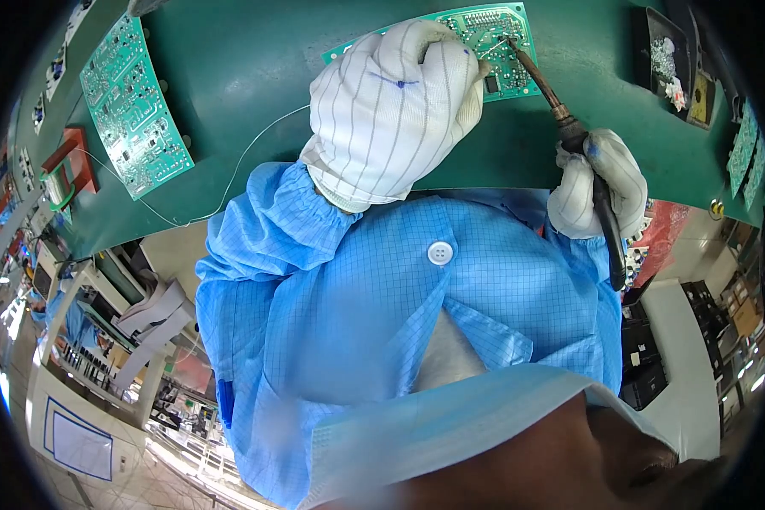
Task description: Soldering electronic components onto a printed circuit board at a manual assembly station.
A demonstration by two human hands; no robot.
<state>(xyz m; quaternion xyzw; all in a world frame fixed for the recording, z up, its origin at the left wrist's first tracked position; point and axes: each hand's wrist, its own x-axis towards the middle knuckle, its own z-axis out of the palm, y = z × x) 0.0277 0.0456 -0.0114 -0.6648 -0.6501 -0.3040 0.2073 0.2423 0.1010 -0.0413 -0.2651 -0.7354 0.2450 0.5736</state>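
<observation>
A green circuit board lies at the far edge of the view, partly covered by my left hand in a striped white glove. Those fingers are curled together on thin solder wire, which trails left to a spool. A short end of the wire seems to show past the fingertips, over the board. My right hand, also gloved, is wrapped round the black handle of a soldering iron. The iron's tip meets the board near its upper right part, close to the left fingertips.
Another green circuit board lies at the left on the green mat, near a red holder beside the spool. At the right stand a black tray with whitish scraps, a yellowish pad and several upright boards.
</observation>
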